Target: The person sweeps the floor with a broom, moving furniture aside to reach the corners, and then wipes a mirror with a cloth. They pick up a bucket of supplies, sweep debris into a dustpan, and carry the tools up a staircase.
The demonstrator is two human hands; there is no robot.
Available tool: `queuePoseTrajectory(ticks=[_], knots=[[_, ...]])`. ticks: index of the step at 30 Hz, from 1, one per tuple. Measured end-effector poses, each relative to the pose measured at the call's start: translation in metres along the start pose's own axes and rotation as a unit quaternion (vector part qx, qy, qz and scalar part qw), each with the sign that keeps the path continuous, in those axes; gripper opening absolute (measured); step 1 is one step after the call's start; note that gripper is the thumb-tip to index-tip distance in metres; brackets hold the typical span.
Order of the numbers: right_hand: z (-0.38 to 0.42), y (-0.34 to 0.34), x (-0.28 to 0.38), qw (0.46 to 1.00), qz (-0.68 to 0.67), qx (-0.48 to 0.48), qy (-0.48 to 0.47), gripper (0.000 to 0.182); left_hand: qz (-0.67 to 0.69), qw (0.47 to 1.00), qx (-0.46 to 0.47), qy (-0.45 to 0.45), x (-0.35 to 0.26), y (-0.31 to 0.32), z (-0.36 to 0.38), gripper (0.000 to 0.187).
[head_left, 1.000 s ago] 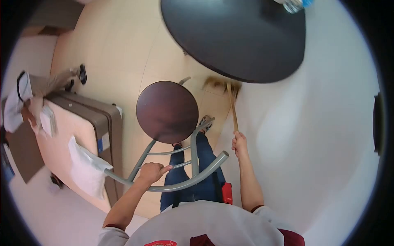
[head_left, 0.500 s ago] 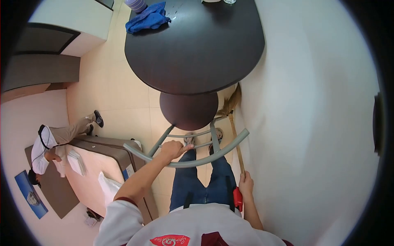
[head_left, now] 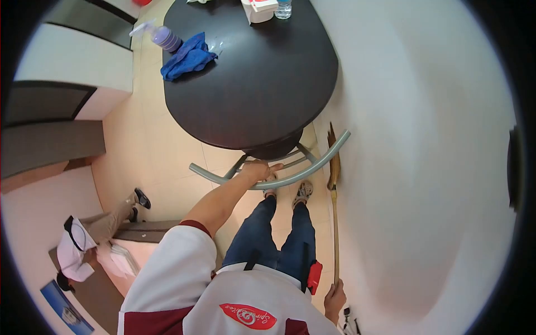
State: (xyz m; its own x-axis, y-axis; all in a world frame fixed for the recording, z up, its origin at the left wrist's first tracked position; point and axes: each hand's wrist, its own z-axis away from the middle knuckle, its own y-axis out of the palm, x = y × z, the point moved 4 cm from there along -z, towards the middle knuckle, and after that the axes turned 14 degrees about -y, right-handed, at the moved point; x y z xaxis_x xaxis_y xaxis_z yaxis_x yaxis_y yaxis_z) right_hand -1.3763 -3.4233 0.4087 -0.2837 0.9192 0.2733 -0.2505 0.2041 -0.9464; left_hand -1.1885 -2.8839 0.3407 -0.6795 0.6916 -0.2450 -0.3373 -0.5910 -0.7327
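In front of me the dark, rounded counter (head_left: 251, 95) carries a crumpled blue cloth (head_left: 190, 57) and a purple spray bottle (head_left: 166, 39) near its left edge, with a white box (head_left: 259, 11) just beside a clear bottle (head_left: 283, 9) farther off, while my shoes (head_left: 303, 191) stand on the pale tiled floor (head_left: 162, 139).

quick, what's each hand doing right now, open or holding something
Left hand: closed on the chair, at its curved back.
Right hand: closed, holding the broom by its handle.

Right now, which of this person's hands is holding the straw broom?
The right hand, closed around the straw broom near the wall; the left hand is instead on the chair, at its curved backrest.
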Motion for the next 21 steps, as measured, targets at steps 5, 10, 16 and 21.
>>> queuePoseTrajectory(ticks=[5, 10, 16, 21], knots=[[0.07, 0.072, -0.033, 0.994, -0.031, 0.064, 0.088, 0.031, 0.013, 1.0, 0.011, 0.024, -0.025, 0.021, -0.035, 0.076], [0.043, 0.084, -0.051, 0.976, -0.065, 0.137, 0.159, 0.031, 0.089, 0.982, 0.041, 0.161, -0.058, -0.033, -0.031, 0.057], [0.034, 0.096, -0.068, 0.942, -0.088, 0.242, 0.213, 0.033, -0.023, 0.913, -0.35, 0.209, -0.051, -0.109, 0.018, 0.104], [0.009, 0.069, -0.053, 0.919, -0.091, 0.296, 0.243, 0.041, -0.016, 0.879, -0.411, 0.242, -0.034, -0.132, -0.034, 0.109]])
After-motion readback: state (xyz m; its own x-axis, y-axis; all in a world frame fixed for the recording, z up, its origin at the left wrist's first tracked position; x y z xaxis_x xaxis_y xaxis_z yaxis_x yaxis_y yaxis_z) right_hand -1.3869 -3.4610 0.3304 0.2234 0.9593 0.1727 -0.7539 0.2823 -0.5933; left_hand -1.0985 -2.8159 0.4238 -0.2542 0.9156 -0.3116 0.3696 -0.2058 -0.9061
